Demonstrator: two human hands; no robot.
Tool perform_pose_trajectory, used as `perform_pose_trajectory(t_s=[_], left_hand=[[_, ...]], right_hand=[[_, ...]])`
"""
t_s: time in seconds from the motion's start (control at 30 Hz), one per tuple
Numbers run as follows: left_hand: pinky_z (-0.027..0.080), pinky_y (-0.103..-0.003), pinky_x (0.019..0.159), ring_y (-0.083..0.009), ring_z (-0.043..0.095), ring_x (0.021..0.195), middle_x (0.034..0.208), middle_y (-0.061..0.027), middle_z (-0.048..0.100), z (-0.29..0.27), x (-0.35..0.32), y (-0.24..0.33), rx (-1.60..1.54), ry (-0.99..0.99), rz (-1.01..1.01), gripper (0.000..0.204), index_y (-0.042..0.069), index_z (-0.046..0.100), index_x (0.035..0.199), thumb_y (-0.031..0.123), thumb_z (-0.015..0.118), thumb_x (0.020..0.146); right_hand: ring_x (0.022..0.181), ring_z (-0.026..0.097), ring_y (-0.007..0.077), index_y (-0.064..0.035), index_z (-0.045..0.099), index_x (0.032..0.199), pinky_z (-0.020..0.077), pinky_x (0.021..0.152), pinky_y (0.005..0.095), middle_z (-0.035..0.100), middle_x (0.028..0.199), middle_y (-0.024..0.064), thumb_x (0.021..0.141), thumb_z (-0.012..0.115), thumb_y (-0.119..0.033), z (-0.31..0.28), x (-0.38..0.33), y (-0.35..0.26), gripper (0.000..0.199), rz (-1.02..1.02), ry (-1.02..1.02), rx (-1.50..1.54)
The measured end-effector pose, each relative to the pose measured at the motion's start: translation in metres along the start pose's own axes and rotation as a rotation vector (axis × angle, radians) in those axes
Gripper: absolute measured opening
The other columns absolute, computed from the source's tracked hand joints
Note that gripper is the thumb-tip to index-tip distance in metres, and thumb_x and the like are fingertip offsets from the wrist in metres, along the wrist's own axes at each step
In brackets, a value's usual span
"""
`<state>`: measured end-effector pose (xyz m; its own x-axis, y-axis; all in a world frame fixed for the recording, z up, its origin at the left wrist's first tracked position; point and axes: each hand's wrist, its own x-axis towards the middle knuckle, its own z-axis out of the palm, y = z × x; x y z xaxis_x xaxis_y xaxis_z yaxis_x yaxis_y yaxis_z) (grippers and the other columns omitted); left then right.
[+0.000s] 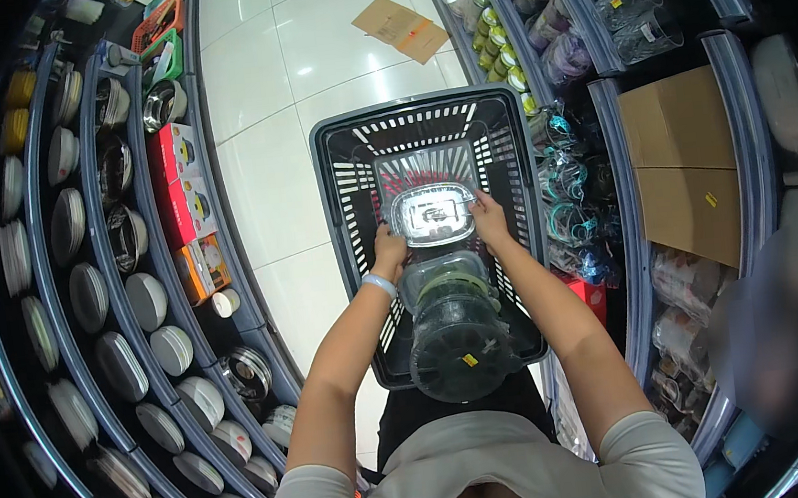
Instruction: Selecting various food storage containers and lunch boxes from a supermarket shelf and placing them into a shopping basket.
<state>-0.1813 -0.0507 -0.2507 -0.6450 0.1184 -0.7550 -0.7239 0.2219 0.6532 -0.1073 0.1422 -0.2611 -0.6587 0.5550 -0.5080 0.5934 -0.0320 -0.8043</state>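
Note:
Both my hands reach into a dark grey shopping basket point(323, 175) with slotted sides. Between them is a clear rectangular plastic food container point(434, 217) with rounded corners and a shiny lid. My left hand point(391, 252) grips its left end, fingers closed and partly hidden by the wrist. My right hand point(489, 220) pinches its right end between thumb and fingers. Nearer to me, a round dark translucent container point(456, 344) with a yellow sticker stands in the basket's near part, overlapping another clear container point(422, 290). Flat clear plastic point(443, 160) with pinkish-red marks lies beyond the held container.
Shelves of plates and bowls point(89, 296) run along the left, with red boxes point(189, 210) on one. To the right are shelves with glassware point(642, 24) and brown cartons point(684, 169). Flattened cardboard point(400, 30) lies on the tiled floor point(261, 166). A blurred shape point(777, 337) is at lower right.

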Motion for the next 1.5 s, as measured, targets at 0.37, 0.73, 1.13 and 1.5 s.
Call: perform_pose_trajectory(t_s=[0.37,0.73,1.13,1.5], left_hand=[[0.047,-0.031,0.063,-0.0216,0.057,0.079,0.094,-0.014,0.057,0.016,-0.005,0.001,0.145,0.032,-0.038,0.036,-0.002,0.049,0.109,0.003,0.045,0.073],[0.048,-0.031,0.063,-0.0244,0.059,0.079,0.101,-0.02,0.057,0.005,-0.017,0.016,0.142,0.013,-0.083,0.053,-0.002,0.041,0.122,-0.002,0.046,0.068],[0.042,-0.031,0.078,-0.0187,0.05,0.096,0.11,-0.0114,0.051,-0.012,-0.048,0.058,0.107,-0.134,-0.031,0.05,0.001,0.035,0.126,0.01,0.052,0.079],[0.045,-0.027,0.07,-0.0136,0.051,0.084,0.1,-0.0067,0.052,-0.006,-0.134,0.18,0.01,-0.311,0.309,0.036,0.003,0.044,0.116,0.014,0.053,0.082]], right_hand=[[0.105,0.052,0.0216,0.0035,0.043,0.122,0.0388,0.088,0.0276,0.053,0.116,0.0183,0.082,0.048,-0.001,-0.007,-0.006,-0.003,0.041,0.137,0.084,0.2],[0.096,0.057,0.0227,0.0004,0.051,0.116,0.0423,0.082,0.0291,0.058,0.107,0.019,0.077,0.057,-0.015,-0.004,-0.009,0.0,0.043,0.195,0.11,-0.229],[0.096,0.056,0.0309,0.0047,0.052,0.11,0.0433,0.083,0.0343,0.057,0.105,0.0224,0.072,0.063,-0.025,-0.031,-0.044,-0.039,0.05,-0.023,0.183,-0.352],[0.095,0.057,0.0264,-0.001,0.058,0.103,0.0433,0.081,0.0332,0.06,0.1,0.0164,0.076,0.062,-0.022,-0.128,-0.201,-0.204,0.034,-0.36,0.04,-0.024]])
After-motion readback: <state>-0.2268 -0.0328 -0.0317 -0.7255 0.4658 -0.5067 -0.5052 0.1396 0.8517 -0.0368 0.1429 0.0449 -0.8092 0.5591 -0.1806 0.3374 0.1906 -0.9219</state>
